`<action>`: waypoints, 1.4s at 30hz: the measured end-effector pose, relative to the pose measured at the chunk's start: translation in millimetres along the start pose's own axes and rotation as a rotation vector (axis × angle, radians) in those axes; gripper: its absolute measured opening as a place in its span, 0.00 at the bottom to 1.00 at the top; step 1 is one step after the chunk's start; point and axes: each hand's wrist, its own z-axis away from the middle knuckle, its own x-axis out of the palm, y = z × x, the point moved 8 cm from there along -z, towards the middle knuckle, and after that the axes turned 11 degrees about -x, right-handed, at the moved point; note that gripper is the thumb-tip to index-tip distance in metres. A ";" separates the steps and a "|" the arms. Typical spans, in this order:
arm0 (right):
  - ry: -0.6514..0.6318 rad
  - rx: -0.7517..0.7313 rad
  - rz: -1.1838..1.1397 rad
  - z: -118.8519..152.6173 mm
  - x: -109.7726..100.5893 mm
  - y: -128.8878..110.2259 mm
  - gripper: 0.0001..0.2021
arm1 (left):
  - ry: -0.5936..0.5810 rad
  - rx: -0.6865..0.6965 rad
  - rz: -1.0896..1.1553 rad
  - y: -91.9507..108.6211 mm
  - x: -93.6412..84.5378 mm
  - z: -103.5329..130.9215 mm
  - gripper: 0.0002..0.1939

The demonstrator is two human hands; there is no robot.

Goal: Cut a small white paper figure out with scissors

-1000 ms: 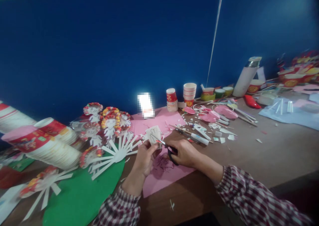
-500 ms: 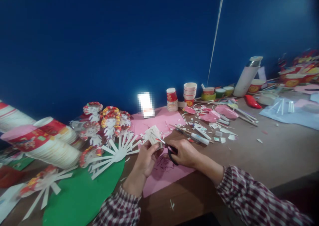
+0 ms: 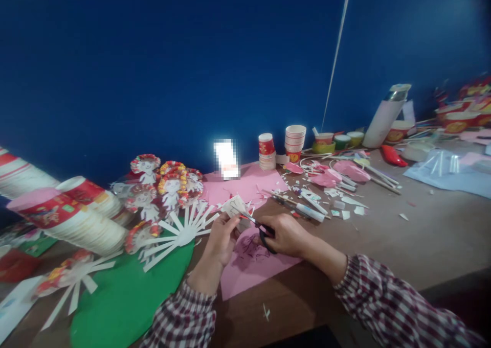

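Observation:
Near the middle of the table, my left hand (image 3: 220,238) pinches a small white paper piece (image 3: 235,205) with dark lines drawn on it. My right hand (image 3: 286,235) is wrapped round black-handled scissors (image 3: 264,234), whose blades point left and meet the paper. Below both hands lies a pink sheet (image 3: 240,279) with dark thin scraps or marks on it. Left of my left hand, a white paper shape cut into radiating strips (image 3: 185,237) rests partly on a green sheet (image 3: 134,297).
Stacked paper cups (image 3: 72,220) lean at the left, beside decorated paper figures (image 3: 171,189). More cups (image 3: 294,142), pens (image 3: 310,212) and paper scraps (image 3: 345,214) are further back. A tilted white bottle (image 3: 385,118) and a blue sheet (image 3: 441,177) are at the right.
The paper in my left hand has turned and tilted against the scissors. My left hand has shifted slightly left. The whole view has moved a little, so the table items appear further right.

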 end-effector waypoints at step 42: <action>0.070 -0.018 -0.103 -1.4 -2.6 -3.1 0.08 | 0.000 -0.028 0.230 -14.8 -0.6 -3.9 0.11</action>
